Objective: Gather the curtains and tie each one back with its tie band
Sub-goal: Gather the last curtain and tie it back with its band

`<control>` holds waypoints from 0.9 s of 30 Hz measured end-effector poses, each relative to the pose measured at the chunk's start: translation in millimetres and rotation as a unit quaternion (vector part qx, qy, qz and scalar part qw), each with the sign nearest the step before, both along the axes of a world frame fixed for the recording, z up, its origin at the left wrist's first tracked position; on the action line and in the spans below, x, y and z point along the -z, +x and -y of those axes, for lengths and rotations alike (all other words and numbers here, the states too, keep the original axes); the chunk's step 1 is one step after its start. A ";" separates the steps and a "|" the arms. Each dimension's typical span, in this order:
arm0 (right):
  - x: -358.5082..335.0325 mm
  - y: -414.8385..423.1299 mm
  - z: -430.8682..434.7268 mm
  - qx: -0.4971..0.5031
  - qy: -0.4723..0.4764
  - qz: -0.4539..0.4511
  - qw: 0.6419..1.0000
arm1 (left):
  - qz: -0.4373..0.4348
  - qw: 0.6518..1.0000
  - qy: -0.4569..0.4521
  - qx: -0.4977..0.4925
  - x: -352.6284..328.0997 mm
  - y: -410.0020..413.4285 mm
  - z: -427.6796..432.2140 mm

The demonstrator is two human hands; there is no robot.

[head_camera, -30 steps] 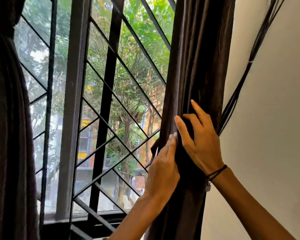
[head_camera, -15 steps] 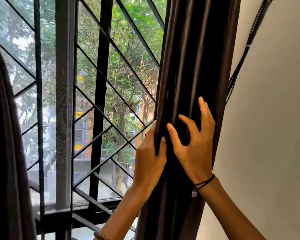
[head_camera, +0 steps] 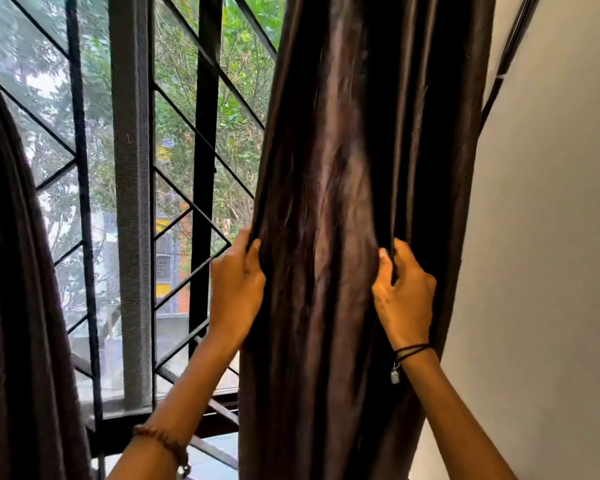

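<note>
The head view shows a dark brown curtain (head_camera: 343, 202) hanging between the barred window (head_camera: 205, 168) and the pale wall (head_camera: 551, 237). The left hand (head_camera: 236, 292) grips the curtain's window-side edge, fingers curled round the fabric. The right hand (head_camera: 404, 299) pinches a fold nearer the wall. A second curtain (head_camera: 11, 289) hangs at far left.

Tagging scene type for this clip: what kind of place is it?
Probably a room in a home, at a window: a dark brown curtain, a black metal window grille with trees beyond, and a plain white wall.
</note>
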State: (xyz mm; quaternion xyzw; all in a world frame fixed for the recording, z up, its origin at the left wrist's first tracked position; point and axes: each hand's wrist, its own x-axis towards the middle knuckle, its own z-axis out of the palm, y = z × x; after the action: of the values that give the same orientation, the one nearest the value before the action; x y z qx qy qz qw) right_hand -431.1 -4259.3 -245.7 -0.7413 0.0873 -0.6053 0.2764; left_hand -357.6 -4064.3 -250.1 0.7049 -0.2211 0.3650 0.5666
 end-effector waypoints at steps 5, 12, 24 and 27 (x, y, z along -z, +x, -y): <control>3.5 -4.2 12.4 0.011 0.010 0.009 1.000 | -0.001 1.000 -0.009 0.011 3.6 17.1 -21.6; 19.0 -6.6 -53.5 -0.071 -0.081 0.039 0.993 | 0.066 0.997 0.015 0.035 13.7 -10.9 -6.4; 25.5 -6.0 -84.5 -0.091 -0.140 0.081 0.983 | 0.100 0.985 0.066 0.127 8.3 -47.7 21.1; 27.4 -10.8 -84.7 -0.112 -0.134 0.098 0.980 | 0.084 0.979 0.095 0.159 9.6 -50.0 16.1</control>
State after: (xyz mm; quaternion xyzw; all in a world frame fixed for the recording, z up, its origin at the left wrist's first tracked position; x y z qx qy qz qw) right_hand -441.9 -4174.6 -273.1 -0.7137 -0.1061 -0.6467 0.2475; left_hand -407.6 -4080.3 -259.8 0.6782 -0.4109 0.3050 0.5274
